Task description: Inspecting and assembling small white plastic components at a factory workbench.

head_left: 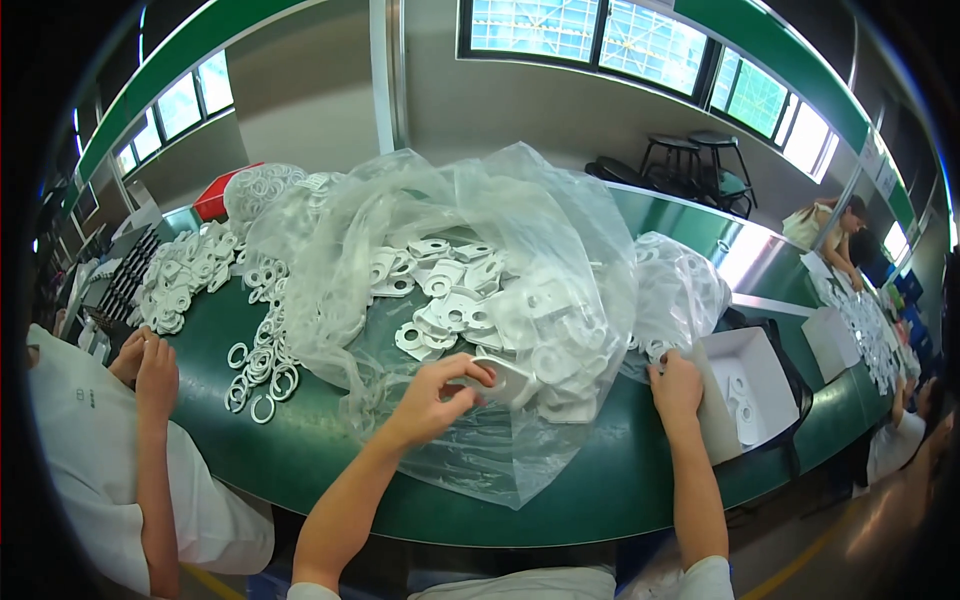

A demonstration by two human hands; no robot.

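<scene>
Left hand pinched white plate inward of table's near edge, apparently keeping its face clear; right hand's grip was indiscernible.

I face a grey wall, pale vertical post on it. Dark-framed windows above. Black stools beside the wall, toward my right. Red bin far left. Close on my left, a white-shirted co-worker; far right, another person, leaning forward.
</scene>
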